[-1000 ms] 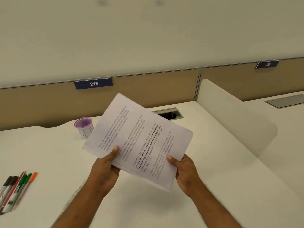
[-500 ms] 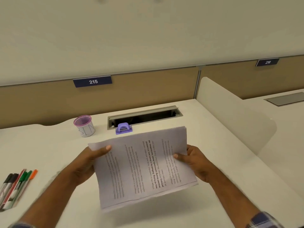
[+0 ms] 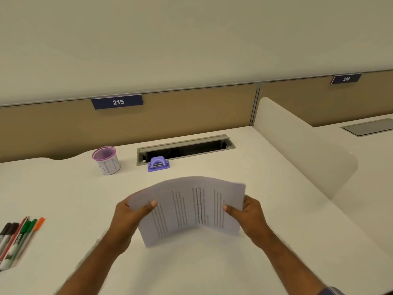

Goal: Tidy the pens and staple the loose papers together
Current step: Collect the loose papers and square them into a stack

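Surface: white desk [image 3: 212,269], backed by a tan partition panel [image 3: 191,111] under a pale wall; a rounded white divider [image 3: 297,141] is set along the right side, with a second desk seen beyond it.
Number plates: a dark plate marked 215 [image 3: 117,101] is fixed at the top of the partition to the left; a plate marked 216 [image 3: 345,79] is fixed further right.
Cable slot: a long grey-framed opening [image 3: 185,148] is let into the far part of the desk, dark inside.
Stapler: a small purple stapler [image 3: 158,164] is placed on the desk at the near left edge of the cable slot, apart from both hands.
Cup: a mesh cup with a pink rim [image 3: 106,160] is stood upright to the left of the stapler, near the far edge; handwriting is seen on its side but cannot be read.
Papers: a stack of printed papers [image 3: 189,209] is held up on edge near the desk's middle, bowed in an arch, its lower edge at or just above the surface; contact cannot be told. The print is blurred.
Left hand: the left hand [image 3: 127,220] is closed on the left edge of the papers, thumb pressed on the front.
Right hand: the right hand [image 3: 251,216] is closed on the right edge of the papers, thumb laid on the front.
Pens: a bunch of pens and markers [image 3: 17,237], black, red, green and orange, is laid side by side at the near left edge of the desk, well apart from the cup and the hands.
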A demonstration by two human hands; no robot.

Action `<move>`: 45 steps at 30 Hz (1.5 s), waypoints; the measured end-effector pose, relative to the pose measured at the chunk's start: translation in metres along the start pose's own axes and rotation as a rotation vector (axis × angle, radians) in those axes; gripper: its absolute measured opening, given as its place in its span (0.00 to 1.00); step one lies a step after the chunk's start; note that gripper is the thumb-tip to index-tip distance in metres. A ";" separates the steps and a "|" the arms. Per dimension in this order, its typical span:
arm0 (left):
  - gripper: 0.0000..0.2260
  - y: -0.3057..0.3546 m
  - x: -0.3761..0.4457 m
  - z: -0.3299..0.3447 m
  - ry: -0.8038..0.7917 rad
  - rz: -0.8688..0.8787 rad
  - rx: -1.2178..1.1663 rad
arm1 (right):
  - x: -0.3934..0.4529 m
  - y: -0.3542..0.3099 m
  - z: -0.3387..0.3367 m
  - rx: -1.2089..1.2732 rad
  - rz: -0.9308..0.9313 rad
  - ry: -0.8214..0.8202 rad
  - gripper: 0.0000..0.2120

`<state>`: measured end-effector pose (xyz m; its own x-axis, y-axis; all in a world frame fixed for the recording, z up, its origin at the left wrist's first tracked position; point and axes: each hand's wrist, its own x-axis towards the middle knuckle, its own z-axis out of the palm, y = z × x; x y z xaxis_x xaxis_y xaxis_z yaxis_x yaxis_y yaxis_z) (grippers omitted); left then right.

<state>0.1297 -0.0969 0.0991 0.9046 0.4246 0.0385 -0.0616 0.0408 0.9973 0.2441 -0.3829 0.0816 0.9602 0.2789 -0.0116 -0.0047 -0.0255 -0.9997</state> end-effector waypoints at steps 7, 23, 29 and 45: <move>0.17 -0.015 0.003 0.006 0.094 -0.079 0.043 | 0.002 0.008 0.004 0.006 0.051 0.048 0.07; 0.07 0.019 0.028 0.005 0.016 -0.095 0.462 | 0.026 -0.025 -0.015 -0.186 -0.064 0.038 0.30; 0.11 0.063 0.057 0.014 -0.256 -0.024 0.725 | 0.045 -0.093 -0.005 -0.729 -0.180 -0.229 0.40; 0.08 0.120 0.130 0.043 -0.353 0.051 0.874 | 0.087 -0.080 0.014 -0.408 0.152 -0.387 0.07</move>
<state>0.2577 -0.0758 0.2269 0.9938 0.1027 -0.0429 0.1042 -0.7235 0.6825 0.3244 -0.3434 0.1601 0.7851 0.5716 -0.2387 0.0469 -0.4391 -0.8972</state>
